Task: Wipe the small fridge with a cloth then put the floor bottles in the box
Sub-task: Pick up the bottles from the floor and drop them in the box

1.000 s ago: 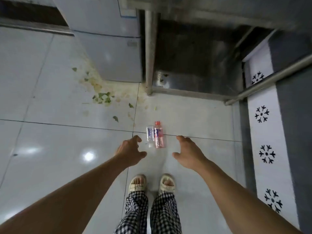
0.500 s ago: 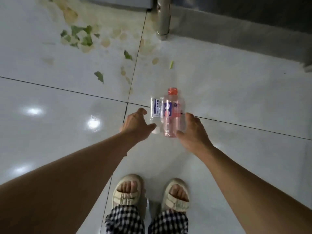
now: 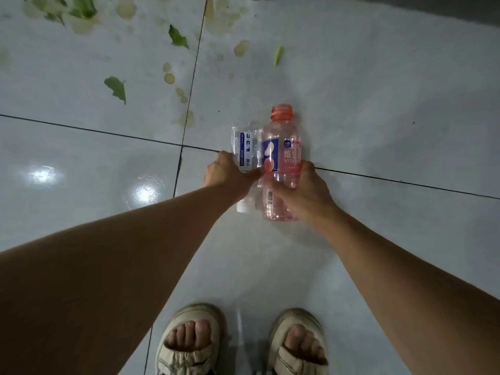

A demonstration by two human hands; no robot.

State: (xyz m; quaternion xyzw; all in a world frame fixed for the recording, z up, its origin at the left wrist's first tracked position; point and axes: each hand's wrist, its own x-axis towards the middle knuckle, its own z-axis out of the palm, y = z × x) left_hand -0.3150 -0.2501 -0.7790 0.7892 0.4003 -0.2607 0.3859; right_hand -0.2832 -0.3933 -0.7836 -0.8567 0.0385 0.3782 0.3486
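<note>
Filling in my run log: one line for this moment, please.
stage: bottle pickup | left hand: grips clear bottle | right hand: grips pink bottle | both on floor

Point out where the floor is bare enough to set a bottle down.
Bare tile lies right of the pink bottle and left of the left hand. Crowded: leaf scraps and stains beyond the clear bottle; sandals nearest the person.

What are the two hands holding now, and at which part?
The left hand grips the clear bottle at mid-body; the right hand grips the pink bottle around its lower body.
</note>
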